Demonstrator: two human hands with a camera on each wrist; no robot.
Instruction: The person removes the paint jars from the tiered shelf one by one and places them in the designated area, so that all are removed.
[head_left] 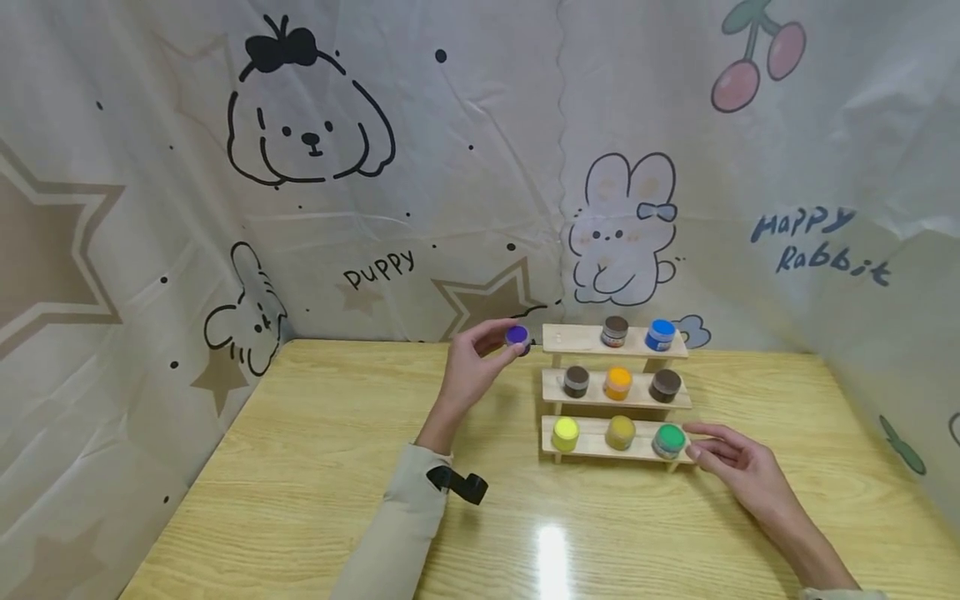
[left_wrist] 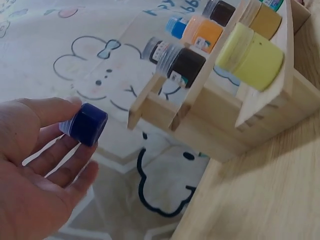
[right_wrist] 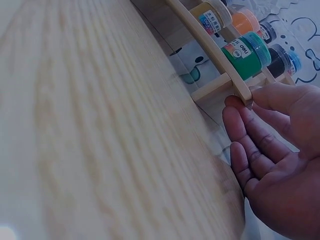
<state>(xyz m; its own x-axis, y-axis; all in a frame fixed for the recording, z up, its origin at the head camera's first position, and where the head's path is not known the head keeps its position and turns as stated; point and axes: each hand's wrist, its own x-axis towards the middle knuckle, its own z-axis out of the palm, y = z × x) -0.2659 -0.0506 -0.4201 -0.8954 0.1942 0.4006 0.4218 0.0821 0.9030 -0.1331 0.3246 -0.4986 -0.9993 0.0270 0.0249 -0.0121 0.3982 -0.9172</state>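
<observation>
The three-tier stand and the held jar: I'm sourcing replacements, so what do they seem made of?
Stand: probably bare wood, matte; the sign is its pale tan, square-cut slats. Jar in the left hand: likely plastic, slightly shiny, going by its smooth coloured body and see-through lid; glass can't be ruled out.

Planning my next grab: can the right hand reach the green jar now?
Likely yes: the right hand is beside the green jar, nothing visibly between, but it pinches the wooden stand and should release it first.
</observation>
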